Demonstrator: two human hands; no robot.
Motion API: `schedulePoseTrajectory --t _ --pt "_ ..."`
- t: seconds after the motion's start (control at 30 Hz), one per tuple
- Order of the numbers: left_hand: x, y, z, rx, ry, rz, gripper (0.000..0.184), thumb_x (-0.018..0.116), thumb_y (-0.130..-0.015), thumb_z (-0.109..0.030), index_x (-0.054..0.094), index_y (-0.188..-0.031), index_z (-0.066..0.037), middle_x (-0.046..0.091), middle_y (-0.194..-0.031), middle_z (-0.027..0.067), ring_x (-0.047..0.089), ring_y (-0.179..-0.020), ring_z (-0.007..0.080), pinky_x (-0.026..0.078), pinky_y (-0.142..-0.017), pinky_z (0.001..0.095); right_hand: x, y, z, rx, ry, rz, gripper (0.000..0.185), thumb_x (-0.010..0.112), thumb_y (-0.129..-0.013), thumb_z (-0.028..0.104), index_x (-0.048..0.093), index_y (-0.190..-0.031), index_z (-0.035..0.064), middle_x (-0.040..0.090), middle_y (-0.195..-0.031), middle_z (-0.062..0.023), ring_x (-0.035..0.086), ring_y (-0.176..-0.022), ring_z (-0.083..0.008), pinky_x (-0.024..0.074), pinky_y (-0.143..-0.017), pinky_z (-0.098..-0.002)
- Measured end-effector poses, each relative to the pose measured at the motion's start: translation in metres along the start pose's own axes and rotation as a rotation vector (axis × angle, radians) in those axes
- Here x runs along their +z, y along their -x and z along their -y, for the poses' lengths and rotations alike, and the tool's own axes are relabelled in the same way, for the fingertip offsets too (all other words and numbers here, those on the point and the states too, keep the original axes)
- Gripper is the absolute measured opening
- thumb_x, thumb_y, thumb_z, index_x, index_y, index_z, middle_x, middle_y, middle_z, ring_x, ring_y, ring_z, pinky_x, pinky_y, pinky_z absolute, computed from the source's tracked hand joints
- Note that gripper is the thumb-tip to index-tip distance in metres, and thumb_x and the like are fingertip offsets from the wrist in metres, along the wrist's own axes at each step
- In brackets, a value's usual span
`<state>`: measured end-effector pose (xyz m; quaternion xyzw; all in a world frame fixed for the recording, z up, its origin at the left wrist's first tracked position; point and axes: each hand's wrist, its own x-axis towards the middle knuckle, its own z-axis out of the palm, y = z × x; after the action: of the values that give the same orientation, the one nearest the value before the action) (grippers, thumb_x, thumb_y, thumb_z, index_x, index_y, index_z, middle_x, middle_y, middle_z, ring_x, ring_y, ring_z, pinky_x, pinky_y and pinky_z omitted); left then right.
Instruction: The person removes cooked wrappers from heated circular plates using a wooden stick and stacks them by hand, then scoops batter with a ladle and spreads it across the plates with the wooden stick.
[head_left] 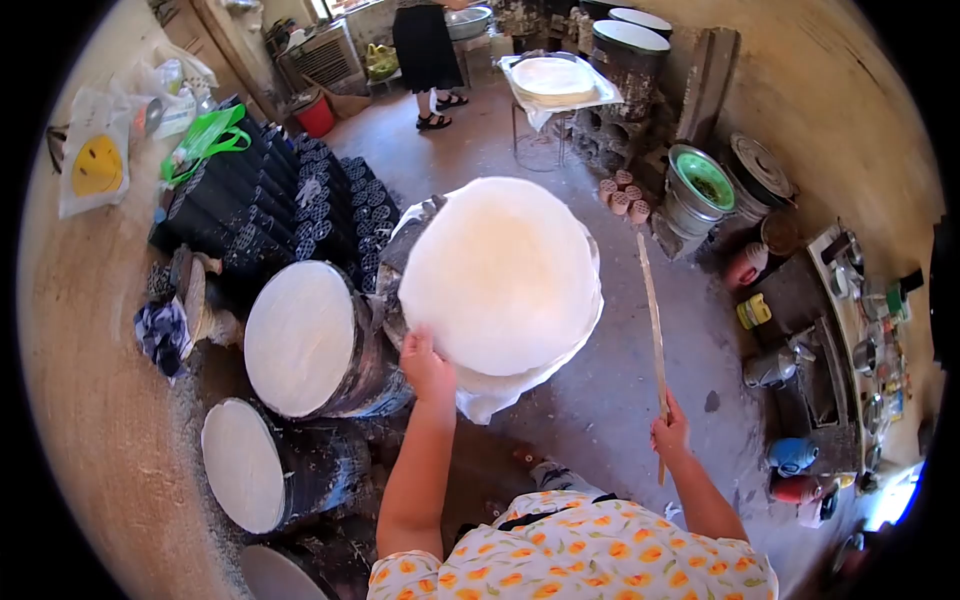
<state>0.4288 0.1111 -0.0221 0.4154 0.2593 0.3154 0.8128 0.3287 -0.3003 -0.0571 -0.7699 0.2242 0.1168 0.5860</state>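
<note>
A large, round, thin pale flatbread [500, 275] is in front of me, over a cloth-covered stand [487, 398] whose white cloth hangs at the edge. My left hand [426, 362] is closed on the flatbread's near left rim, thumb on top. In my right hand [671, 432] is a long thin wooden stick [652, 315], held near its lower end and pointing away from me. Left of the stand are drum-shaped stoves with round, whitish tops, one nearer the stand [300, 338] and another closer to me [243, 466].
Stacked black coal briquettes [325, 205] stand at the left. Another person in a black skirt [424, 45] stands at the back, near a small table with a stack of flatbreads [552, 77]. A green basin [703, 180] and a cluttered shelf [835, 300] line the right wall.
</note>
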Motion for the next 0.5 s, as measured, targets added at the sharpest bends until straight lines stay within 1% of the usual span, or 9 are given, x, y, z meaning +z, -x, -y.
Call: schedulePoseTrajectory --t 0.03,0.1,0.13,0.2,0.23,0.33,0.4,0.43,0.5 --pt "-0.001 -0.007 0.022 -0.005 0.001 0.009 0.009 0.058 -0.089 -0.010 0.060 -0.086 -0.002 0.062 -0.082 0.0029 0.056 -0.073 0.0094 0.046 -0.065 0.0231 -0.004 0.004 -0.003 -0.016 0.013 -0.018 0.069 0.043 -0.078 -0.007 0.038 -0.141 0.0230 0.050 -0.061 -0.0016 0.046 -0.042 -0.0096 0.0401 -0.037 -0.0249" --pt "-0.007 -0.014 0.057 -0.179 -0.067 -0.121 0.006 0.056 -0.087 -0.006 0.059 -0.086 -0.002 0.061 -0.079 0.0040 0.056 -0.069 0.0117 0.047 -0.061 0.0247 -0.008 0.012 -0.005 -0.007 -0.003 -0.011 0.069 0.043 -0.078 -0.006 0.037 -0.141 0.0230 0.050 -0.061 -0.0016 0.046 -0.042 -0.0095 0.0399 -0.037 -0.0247" --pt "-0.014 -0.019 0.070 -0.176 -0.065 -0.128 0.006 0.056 -0.087 -0.006 0.059 -0.086 -0.002 0.061 -0.079 0.0040 0.056 -0.069 0.0117 0.047 -0.061 0.0247 -0.009 0.013 -0.006 -0.001 -0.019 0.004 0.069 0.043 -0.079 -0.006 0.037 -0.141 0.0229 0.051 -0.061 -0.0016 0.047 -0.042 -0.0095 0.0396 -0.037 -0.0245" --pt "-0.035 -0.025 0.083 -0.510 -0.176 -0.053 0.014 0.054 -0.084 -0.002 0.057 -0.097 -0.001 0.062 -0.086 0.0079 0.060 -0.076 0.0183 0.052 -0.070 0.0304 -0.005 0.007 -0.010 -0.004 -0.001 0.037 0.070 0.044 -0.079 -0.006 0.035 -0.142 0.0227 0.050 -0.060 -0.0008 0.046 -0.041 -0.0093 0.0394 -0.036 -0.0241" --pt "-0.037 -0.019 0.077 -0.542 -0.219 -0.053 0.014 0.053 -0.084 -0.002 0.057 -0.097 -0.001 0.061 -0.086 0.0085 0.060 -0.076 0.0193 0.053 -0.069 0.0311 -0.002 0.003 -0.011 -0.006 0.014 0.069 0.071 0.044 -0.078 -0.006 0.034 -0.142 0.0224 0.050 -0.060 -0.0001 0.046 -0.041 -0.0092 0.0392 -0.036 -0.0236" --pt "-0.052 0.009 0.039 -0.491 -0.264 -0.025 0.013 0.048 -0.085 -0.002 0.056 -0.096 -0.002 0.059 -0.083 0.0094 0.060 -0.073 0.0216 0.053 -0.068 0.0325 0.020 -0.024 -0.010 -0.012 0.011 0.169 0.069 0.043 -0.079 -0.006 0.033 -0.143 0.0204 0.049 -0.062 0.0008 0.044 -0.042 -0.0080 0.0384 -0.036 -0.0226" --pt "-0.097 0.025 0.024 -0.437 -0.306 0.022 0.013 0.052 -0.086 -0.003 0.054 -0.099 -0.001 0.059 -0.087 0.0112 0.060 -0.077 0.0227 0.053 -0.068 0.0338 0.049 -0.033 0.021 -0.071 0.039 0.362 0.068 0.043 -0.080 -0.006 0.034 -0.142 0.0195 0.049 -0.063 0.0011 0.043 -0.043 -0.0074 0.0380 -0.036 -0.0221" --pt "-0.103 0.044 -0.001 -0.474 -0.235 -0.160 0.019 0.055 -0.086 -0.002 0.052 -0.104 0.001 0.059 -0.091 0.0127 0.061 -0.080 0.0235 0.054 -0.069 0.0349 0.066 -0.036 0.037 -0.106 0.034 0.441 0.068 0.042 -0.080 -0.006 0.034 -0.142 0.0186 0.048 -0.064 0.0015 0.042 -0.043 -0.0068 0.0376 -0.036 -0.0215" --pt "-0.144 0.083 -0.032 -0.438 -0.181 -0.341 0.028 0.056 -0.085 -0.001 0.050 -0.112 0.003 0.059 -0.096 0.0140 0.062 -0.083 0.0251 0.054 -0.073 0.0360 0.110 -0.047 0.055 -0.196 0.112 0.623 0.066 0.042 -0.081 -0.007 0.034 -0.142 0.0176 0.047 -0.063 0.0020 0.041 -0.043 -0.0061 0.0370 -0.037 -0.0208"
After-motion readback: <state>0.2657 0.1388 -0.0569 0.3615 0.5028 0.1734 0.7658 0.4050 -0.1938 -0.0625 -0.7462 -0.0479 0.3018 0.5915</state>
